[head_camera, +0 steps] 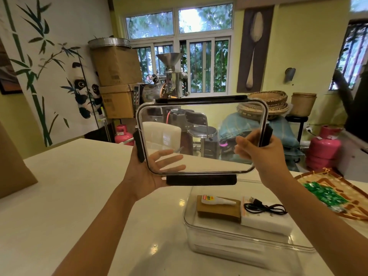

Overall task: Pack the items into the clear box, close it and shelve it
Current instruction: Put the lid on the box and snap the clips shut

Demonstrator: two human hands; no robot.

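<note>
One wide view from the person's head looks forward and slightly down across the white table point(69, 196). It sits close to the raised hands, with the window point(199, 56) far behind.

A glossy white table point(79, 196) fills the foreground before us. On it, toward our right, stands the clear box point(239, 246), open at the top, with items lying inside. At the table's right edge we see a woven tray point(342, 196) patterned in orange and cream, holding green packets point(324, 193). At the far left edge, part of a brown cardboard piece point(14, 166) rises from the surface; we cannot tell what it is.
</note>
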